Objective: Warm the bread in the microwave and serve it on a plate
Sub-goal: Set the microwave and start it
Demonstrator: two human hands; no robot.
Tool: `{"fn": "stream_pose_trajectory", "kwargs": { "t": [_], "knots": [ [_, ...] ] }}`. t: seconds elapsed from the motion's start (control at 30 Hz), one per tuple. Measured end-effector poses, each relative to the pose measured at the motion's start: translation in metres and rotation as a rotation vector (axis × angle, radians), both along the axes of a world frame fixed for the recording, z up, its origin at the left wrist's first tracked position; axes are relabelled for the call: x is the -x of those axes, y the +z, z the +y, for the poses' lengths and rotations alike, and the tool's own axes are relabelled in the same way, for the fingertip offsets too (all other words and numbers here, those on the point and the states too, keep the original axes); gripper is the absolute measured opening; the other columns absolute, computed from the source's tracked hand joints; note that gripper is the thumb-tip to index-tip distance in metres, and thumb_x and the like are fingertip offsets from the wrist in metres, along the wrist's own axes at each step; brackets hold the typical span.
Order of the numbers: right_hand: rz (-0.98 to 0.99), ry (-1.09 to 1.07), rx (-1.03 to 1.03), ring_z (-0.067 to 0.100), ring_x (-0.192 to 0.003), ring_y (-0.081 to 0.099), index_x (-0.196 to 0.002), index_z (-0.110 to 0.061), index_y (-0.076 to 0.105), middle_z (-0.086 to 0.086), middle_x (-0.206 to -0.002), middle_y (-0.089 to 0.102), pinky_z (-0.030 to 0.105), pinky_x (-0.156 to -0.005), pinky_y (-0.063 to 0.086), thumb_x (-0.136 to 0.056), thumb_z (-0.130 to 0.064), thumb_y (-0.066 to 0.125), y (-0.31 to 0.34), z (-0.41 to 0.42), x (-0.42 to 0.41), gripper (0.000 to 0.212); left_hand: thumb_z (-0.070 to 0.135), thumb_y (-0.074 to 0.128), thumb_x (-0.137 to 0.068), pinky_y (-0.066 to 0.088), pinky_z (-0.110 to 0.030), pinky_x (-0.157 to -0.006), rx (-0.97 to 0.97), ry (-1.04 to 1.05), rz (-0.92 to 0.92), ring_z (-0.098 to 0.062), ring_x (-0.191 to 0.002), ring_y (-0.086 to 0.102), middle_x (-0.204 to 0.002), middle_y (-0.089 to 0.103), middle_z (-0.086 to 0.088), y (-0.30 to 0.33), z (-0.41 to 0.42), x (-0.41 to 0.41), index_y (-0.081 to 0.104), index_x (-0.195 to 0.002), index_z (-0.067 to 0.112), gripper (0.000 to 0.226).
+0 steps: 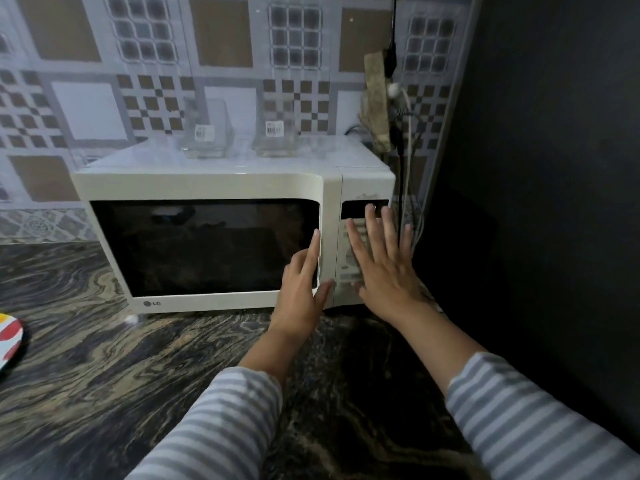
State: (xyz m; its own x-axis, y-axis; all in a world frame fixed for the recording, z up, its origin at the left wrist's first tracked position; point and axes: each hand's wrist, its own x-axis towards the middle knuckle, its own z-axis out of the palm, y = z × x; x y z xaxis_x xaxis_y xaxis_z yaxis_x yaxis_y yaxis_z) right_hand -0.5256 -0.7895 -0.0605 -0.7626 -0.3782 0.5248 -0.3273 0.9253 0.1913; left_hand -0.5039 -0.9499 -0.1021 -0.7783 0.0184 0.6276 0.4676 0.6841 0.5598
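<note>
A cream microwave (207, 183) stands on the dark marbled counter against the tiled wall, its dark-windowed door shut. My left hand (300, 289) rests at the door's right edge, index finger stretched up along it and thumb by the lower corner. My right hand (382, 261) lies flat with fingers spread over the control panel (346, 271). Neither hand holds anything. The edge of a white plate with red and yellow spots (10, 337) shows at the far left of the counter. No bread is visible; the inside of the microwave is too dark to see.
Two clear glass containers (206, 133) (275, 131) stand on top of the microwave. Cables and a plug (398, 109) hang behind its right corner. A dark wall (536, 202) closes off the right side. The marbled counter (138, 375) stretches in front.
</note>
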Motion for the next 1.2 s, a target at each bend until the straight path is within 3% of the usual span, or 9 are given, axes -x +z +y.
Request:
{"fn": "stream_pose_trajectory", "kwargs": {
  "t": [0.13, 0.33, 0.5, 0.57, 0.7, 0.83, 1.03, 1.1, 1.2],
  "knots": [
    [0.080, 0.063, -0.025, 0.033, -0.146, -0.015, -0.152, -0.016, -0.009, 0.012, -0.159, -0.012, 0.056, -0.116, -0.005, -0.068, -0.027, 0.083, 0.015, -0.007, 0.020, 0.125, 0.017, 0.057, -0.094, 0.045, -0.028, -0.093, -0.055, -0.025, 0.027, -0.012, -0.102, 0.052, -0.119, 0.047, 0.001, 0.007, 0.004, 0.011, -0.003, -0.147, 0.041, 0.084],
    [0.036, 0.126, -0.051, 0.031, -0.143, -0.025, -0.150, -0.016, -0.015, 0.008, -0.158, -0.020, 0.056, -0.113, -0.011, -0.066, -0.033, 0.084, 0.015, -0.004, 0.037, 0.131, 0.008, 0.060, -0.090, 0.035, -0.017, -0.072, -0.037, -0.003, 0.035, -0.005, -0.077, 0.044, -0.094, 0.049, 0.004, 0.009, 0.004, 0.026, -0.006, -0.146, 0.042, 0.093],
    [0.029, 0.133, -0.050, 0.029, -0.141, -0.030, -0.150, -0.016, -0.017, 0.006, -0.157, -0.026, 0.055, -0.113, -0.013, -0.069, -0.035, 0.082, 0.016, -0.002, 0.039, 0.128, 0.001, 0.062, -0.087, 0.031, -0.012, -0.066, -0.010, 0.024, 0.031, -0.018, -0.075, 0.050, -0.103, 0.061, -0.019, 0.011, 0.008, 0.025, -0.011, -0.141, 0.047, 0.102],
    [0.017, 0.130, -0.048, 0.029, -0.141, -0.031, -0.149, -0.017, -0.018, 0.004, -0.155, -0.031, 0.055, -0.113, -0.014, -0.071, -0.034, 0.081, 0.016, -0.003, 0.037, 0.128, 0.002, 0.062, -0.087, 0.030, -0.013, -0.064, -0.008, 0.033, 0.028, -0.011, -0.067, 0.044, -0.106, 0.061, -0.019, 0.011, 0.008, 0.026, -0.012, -0.140, 0.052, 0.104],
    [0.001, 0.119, -0.036, 0.029, -0.142, -0.029, -0.149, -0.016, -0.019, 0.004, -0.155, -0.030, 0.055, -0.113, -0.013, -0.072, -0.030, 0.080, 0.018, -0.004, 0.032, 0.126, 0.000, 0.061, -0.086, 0.034, -0.017, -0.064, -0.051, 0.064, 0.012, -0.006, -0.064, 0.037, -0.106, 0.061, -0.014, 0.012, 0.011, 0.023, -0.012, -0.138, 0.058, 0.106],
    [0.008, 0.106, -0.034, 0.030, -0.143, -0.028, -0.149, -0.016, -0.021, 0.005, -0.155, -0.032, 0.056, -0.114, -0.012, -0.071, -0.027, 0.081, 0.017, -0.005, 0.033, 0.128, -0.003, 0.061, -0.085, 0.040, -0.021, -0.067, -0.087, 0.085, -0.005, -0.007, -0.060, 0.041, -0.082, 0.049, -0.001, 0.015, 0.014, 0.021, -0.010, -0.138, 0.056, 0.107],
    [0.047, 0.141, 0.034, 0.027, -0.143, -0.028, -0.150, -0.017, -0.017, 0.002, -0.159, -0.017, 0.057, -0.114, -0.005, -0.073, 0.002, 0.071, 0.012, -0.006, 0.034, 0.118, 0.001, 0.059, -0.090, 0.035, -0.007, -0.063, -0.027, 0.041, 0.022, 0.007, -0.065, 0.047, -0.077, 0.044, 0.003, 0.005, 0.009, -0.005, -0.010, -0.139, 0.052, 0.100],
    [0.008, 0.134, 0.028, 0.025, -0.142, -0.029, -0.150, -0.018, -0.017, 0.002, -0.159, -0.019, 0.056, -0.114, -0.005, -0.075, 0.000, 0.071, 0.014, -0.006, 0.030, 0.117, 0.005, 0.061, -0.089, 0.034, -0.013, -0.062, -0.011, 0.033, -0.001, -0.001, -0.061, 0.045, -0.073, 0.040, 0.011, 0.009, 0.006, -0.008, -0.013, -0.139, 0.053, 0.101],
    [-0.076, 0.130, 0.020, 0.017, -0.139, -0.035, -0.151, -0.025, -0.016, -0.004, -0.154, -0.033, 0.055, -0.114, -0.011, -0.082, 0.001, 0.061, 0.028, -0.003, 0.018, 0.106, 0.014, 0.060, -0.092, 0.045, -0.025, -0.068, 0.045, -0.059, -0.071, -0.007, -0.068, 0.047, -0.087, 0.052, 0.003, 0.016, -0.004, -0.014, -0.017, -0.142, 0.049, 0.098]
  ]
}}
